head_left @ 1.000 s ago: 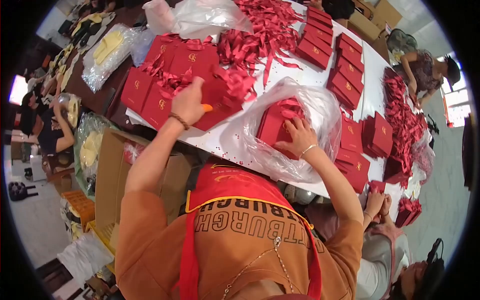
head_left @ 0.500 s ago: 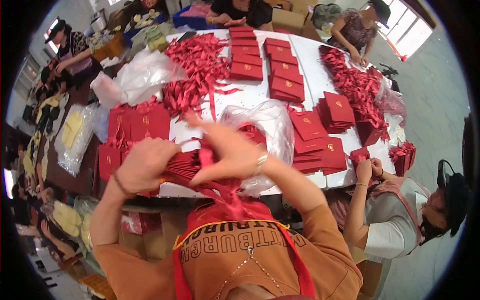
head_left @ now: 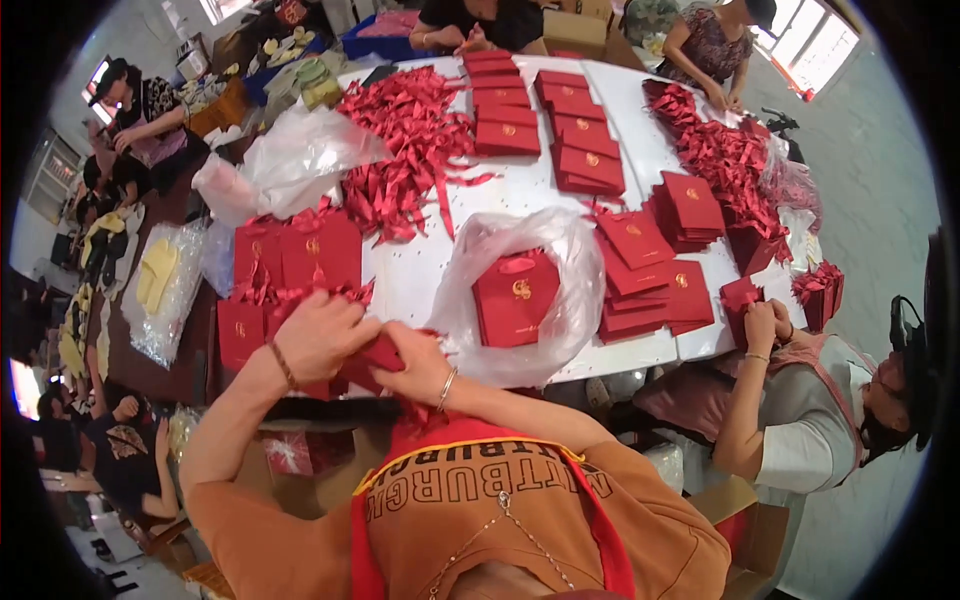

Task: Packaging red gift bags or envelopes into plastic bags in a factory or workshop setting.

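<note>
Both my hands are at the table's near edge, on a bundle of red paper gift bags [head_left: 368,372]. My left hand [head_left: 322,335] wraps over its left end, fingers closed. On its right side, my right hand [head_left: 418,368] grips with the thumb toward my left hand. Most of the bundle is hidden behind the hands. Just right of my right hand, an open clear plastic bag [head_left: 455,290] surrounds more red gift bags [head_left: 515,305] lying flat with ribbon handles. Beyond my left hand stand stacks of red gift bags [head_left: 322,252] with ribbons.
A tangled heap of red ribbons [head_left: 405,135] and crumpled plastic [head_left: 305,155] lie farther back. Several stacks of red bags [head_left: 585,150] cover the white table [head_left: 510,195]. At the right, a co-worker [head_left: 810,400] handles a red bag. Cardboard boxes [head_left: 335,480] stand below the table edge.
My right hand has moved down from above the bundle and closed on its right side. The bundle's fanned edges have turned out of sight. The red bags inside the plastic have come into plain view.
</note>
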### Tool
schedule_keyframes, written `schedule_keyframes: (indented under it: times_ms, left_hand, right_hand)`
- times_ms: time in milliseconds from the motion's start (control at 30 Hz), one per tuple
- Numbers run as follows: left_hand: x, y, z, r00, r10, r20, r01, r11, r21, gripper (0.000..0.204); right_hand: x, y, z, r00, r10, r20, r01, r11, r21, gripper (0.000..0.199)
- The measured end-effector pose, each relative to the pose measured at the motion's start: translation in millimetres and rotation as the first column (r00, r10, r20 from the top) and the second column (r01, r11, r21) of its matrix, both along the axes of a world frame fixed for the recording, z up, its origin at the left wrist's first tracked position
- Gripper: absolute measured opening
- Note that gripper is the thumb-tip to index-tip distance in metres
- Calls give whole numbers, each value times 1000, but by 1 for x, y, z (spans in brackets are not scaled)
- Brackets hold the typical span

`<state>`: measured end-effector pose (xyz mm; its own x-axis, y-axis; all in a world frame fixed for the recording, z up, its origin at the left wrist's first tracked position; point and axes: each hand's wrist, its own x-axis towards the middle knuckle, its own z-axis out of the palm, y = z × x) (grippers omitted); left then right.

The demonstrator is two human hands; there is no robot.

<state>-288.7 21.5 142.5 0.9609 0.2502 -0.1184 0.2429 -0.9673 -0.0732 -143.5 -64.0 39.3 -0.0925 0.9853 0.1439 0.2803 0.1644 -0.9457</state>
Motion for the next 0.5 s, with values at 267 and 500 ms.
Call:
schedule_keyframes:
  times_ms: [267,500]
  left_hand:
    - [-19,59,-73,182,809,558,324,487,-811,60]
    - [-18,77,-177,467,884,-3,240,-131,-962,80]
  right_hand:
    - [9,11,-48,915,-384,123,371,921,116,41]
    - [-2,1,-74,845,-336,416,317,941,116,46]
